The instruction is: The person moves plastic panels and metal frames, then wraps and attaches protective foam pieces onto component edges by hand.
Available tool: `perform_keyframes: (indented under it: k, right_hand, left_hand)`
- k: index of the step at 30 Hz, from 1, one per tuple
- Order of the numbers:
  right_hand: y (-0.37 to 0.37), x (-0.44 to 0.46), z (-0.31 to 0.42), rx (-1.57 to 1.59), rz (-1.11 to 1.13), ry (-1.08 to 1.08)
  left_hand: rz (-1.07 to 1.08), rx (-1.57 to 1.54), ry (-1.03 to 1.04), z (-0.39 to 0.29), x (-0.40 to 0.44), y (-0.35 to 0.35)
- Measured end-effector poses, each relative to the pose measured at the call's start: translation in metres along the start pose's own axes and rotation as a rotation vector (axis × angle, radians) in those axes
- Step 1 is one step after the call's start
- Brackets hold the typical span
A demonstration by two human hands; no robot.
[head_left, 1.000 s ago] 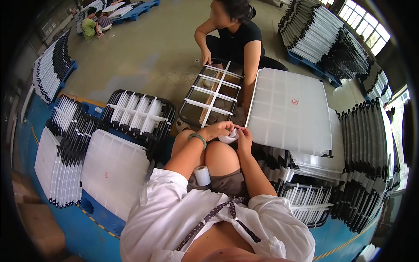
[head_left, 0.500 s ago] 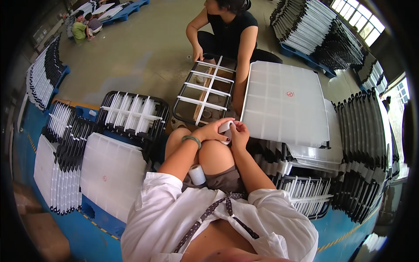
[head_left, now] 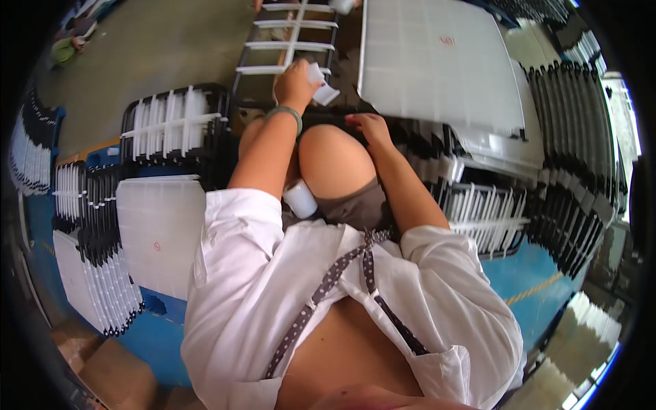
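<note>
My left hand (head_left: 296, 85), with a green bangle at its wrist, is closed on a loose white strip (head_left: 324, 90), which sticks out to the right of the fingers. It is over the near end of a black frame with white crossbars (head_left: 289, 48). My right hand (head_left: 369, 127) is beside my knee, near the frame's black edge, fingers apart and partly stretched out, with nothing visible in them. A white roll (head_left: 301, 199) rests in my lap between my thighs.
A large translucent white panel (head_left: 437, 68) lies to the front right. Stacked black-and-white frames (head_left: 574, 143) stand at the right. More frames (head_left: 176, 126) and a white panel (head_left: 160, 232) are on the left. Part of another person's hand shows at the top edge.
My hands have parted. The left hand has moved forward over the frame with the white strip; the right has let go of it and is beside my knee. The view has tilted down.
</note>
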State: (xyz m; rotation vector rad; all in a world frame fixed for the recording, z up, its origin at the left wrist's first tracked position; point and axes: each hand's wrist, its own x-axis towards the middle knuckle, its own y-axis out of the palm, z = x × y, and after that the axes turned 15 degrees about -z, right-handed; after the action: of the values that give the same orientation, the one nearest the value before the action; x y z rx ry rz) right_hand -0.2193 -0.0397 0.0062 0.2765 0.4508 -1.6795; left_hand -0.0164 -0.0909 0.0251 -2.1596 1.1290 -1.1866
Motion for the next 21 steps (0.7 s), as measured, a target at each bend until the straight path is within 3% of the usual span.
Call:
perform_keyframes:
  k: [2,6,7,10,14,21]
  right_hand:
    - [-0.004,0.003,-0.006,0.089,0.042,0.337]
    - [0.002,0.020,-0.007,0.033,-0.010,0.479]
    - [0.002,0.025,-0.009,0.101,-0.041,0.532]
    - [0.003,0.037,-0.019,0.195,-0.056,0.523]
    - [0.012,0.035,-0.009,-0.124,0.023,0.346]
    - [0.019,0.045,-0.022,-0.116,-0.014,0.340]
  left_hand:
    - [0.008,-0.098,0.065,-0.016,-0.006,0.008]
    - [-0.046,-0.274,0.111,-0.017,-0.007,0.045]
    - [0.026,-0.299,0.145,-0.016,-0.007,0.048]
    - [0.132,-0.242,0.187,-0.021,-0.009,0.043]
    - [0.088,-0.125,0.218,-0.026,-0.003,0.034]
    - [0.461,-0.018,0.285,-0.017,-0.016,0.035]
